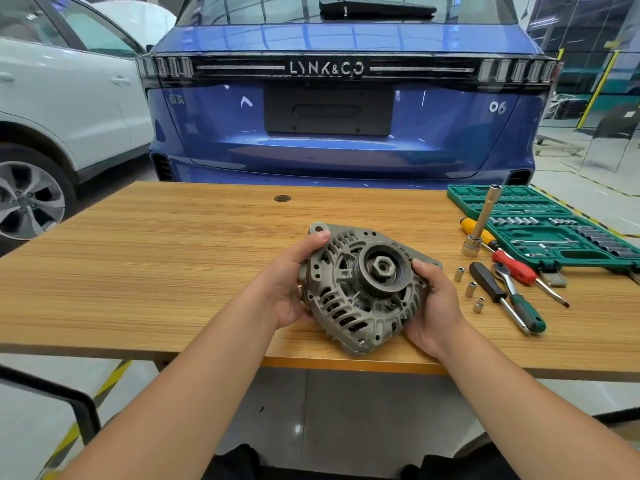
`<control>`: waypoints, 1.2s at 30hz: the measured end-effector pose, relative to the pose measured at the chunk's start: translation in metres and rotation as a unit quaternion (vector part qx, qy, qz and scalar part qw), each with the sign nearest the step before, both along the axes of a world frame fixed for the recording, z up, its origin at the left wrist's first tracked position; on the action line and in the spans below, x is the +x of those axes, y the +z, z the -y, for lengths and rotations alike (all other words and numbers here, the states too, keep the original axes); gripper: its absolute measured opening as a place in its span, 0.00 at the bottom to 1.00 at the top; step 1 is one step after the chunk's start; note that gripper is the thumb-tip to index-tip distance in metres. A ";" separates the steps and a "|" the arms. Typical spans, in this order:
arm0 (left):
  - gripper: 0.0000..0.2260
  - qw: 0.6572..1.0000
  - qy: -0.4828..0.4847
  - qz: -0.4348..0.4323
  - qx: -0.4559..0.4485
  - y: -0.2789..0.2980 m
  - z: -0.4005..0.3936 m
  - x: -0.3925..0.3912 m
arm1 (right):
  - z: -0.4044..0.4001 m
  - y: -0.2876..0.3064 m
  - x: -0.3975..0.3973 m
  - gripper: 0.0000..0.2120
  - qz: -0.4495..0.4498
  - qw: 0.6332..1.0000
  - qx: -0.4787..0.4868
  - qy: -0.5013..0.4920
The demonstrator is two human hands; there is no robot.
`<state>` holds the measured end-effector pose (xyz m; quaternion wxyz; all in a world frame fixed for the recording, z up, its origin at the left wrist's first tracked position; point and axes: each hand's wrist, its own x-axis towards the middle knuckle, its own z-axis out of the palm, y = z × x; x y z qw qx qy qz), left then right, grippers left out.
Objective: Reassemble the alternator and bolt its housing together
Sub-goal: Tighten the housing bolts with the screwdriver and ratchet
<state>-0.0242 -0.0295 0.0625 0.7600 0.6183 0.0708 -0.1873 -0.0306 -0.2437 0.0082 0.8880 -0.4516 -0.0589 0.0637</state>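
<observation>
Over the striped wooden desk [173, 258] sat the grey cast-metal alternator [363, 289], pulley up, near the front edge — likely heavy, rigid, best gripped by its ribbed rim. Left hand [287, 282] and right hand [433, 306] each curled round opposite sides.

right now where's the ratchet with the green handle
In the head view the green-handled ratchet lies on the table's right side, right of the alternator, between the black-handled driver and the red screwdriver.
</observation>
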 end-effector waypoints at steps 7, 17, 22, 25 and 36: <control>0.32 0.997 0.057 0.004 -0.060 -0.012 -0.005 -0.002 | 0.000 0.004 -0.002 0.33 0.002 0.997 -0.061 0.051; 0.37 0.992 0.055 0.031 -0.110 -0.026 -0.010 0.006 | 0.000 0.008 -0.005 0.26 0.003 0.996 -0.086 0.016; 0.24 0.984 0.019 0.038 -0.170 -0.042 -0.018 0.014 | -0.006 0.023 -0.002 0.32 -0.002 0.982 -0.189 -0.003; 0.26 0.982 -0.005 0.041 -0.182 -0.046 -0.024 0.019 | -0.006 0.032 0.000 0.34 -0.019 0.970 -0.241 0.008; 0.24 0.988 -0.016 0.045 -0.147 -0.041 -0.026 0.038 | 0.011 0.048 -0.002 0.25 -0.044 0.969 -0.233 0.066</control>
